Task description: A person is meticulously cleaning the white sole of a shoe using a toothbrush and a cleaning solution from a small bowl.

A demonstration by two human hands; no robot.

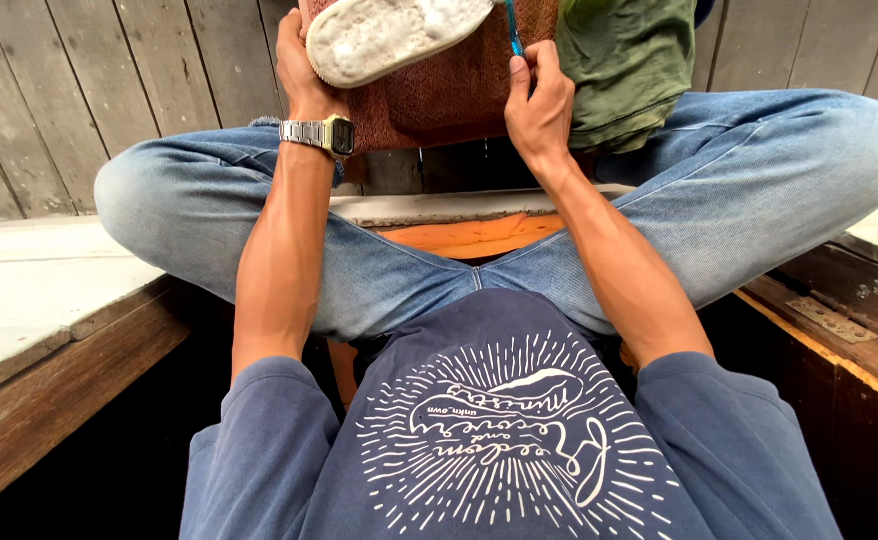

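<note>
I sit with my knees spread, in blue jeans. My left hand [301, 62], with a metal watch on the wrist, grips the heel end of a shoe whose dirty white sole [389, 32] faces up. The shoe lies on a reddish-brown cloth [449, 95] at the top of the view. My right hand [537, 98] is closed on a thin blue handle [512, 30] that points up toward the shoe's toe end. The handle's far end is cut off by the frame's edge.
A green cloth [627, 70] lies beside the reddish one on my right knee. Grey wooden planks [109, 70] form the floor beyond. A pale ledge [39, 270] with a wooden edge runs on the left, and dark wooden boards with a metal hinge [839, 320] on the right.
</note>
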